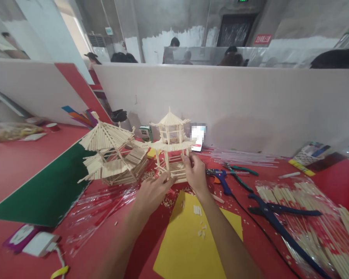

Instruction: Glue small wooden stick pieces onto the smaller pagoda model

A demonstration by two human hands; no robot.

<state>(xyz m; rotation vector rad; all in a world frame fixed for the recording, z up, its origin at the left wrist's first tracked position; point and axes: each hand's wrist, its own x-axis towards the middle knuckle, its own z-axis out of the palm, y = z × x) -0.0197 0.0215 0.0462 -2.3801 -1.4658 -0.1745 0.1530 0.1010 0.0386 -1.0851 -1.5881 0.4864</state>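
Observation:
A two-tiered pavilion model (171, 145) made of thin wooden sticks stands upright in front of me. My left hand (154, 192) is at its lower front left, thumb and fingers closed on the base railing. With bent fingers, my right hand (196, 173) grips a post at the pavilion's right side; the fingertips are partly hidden behind it. Left of it stands a second, wider stick model (110, 155) with a sloping roof, close to the first. On a yellow sheet (177, 240) below my hands lie a few short cut stick pieces (197, 210).
To the right lie a blue glue gun (222, 180), green-handled pliers (244, 169), large blue-handled cutters (279, 217) and bagged wooden sticks (308, 205). Clear glue sticks (244, 158) lie by the white partition (250, 104). A green board (46, 190) and white charger (40, 243) are left.

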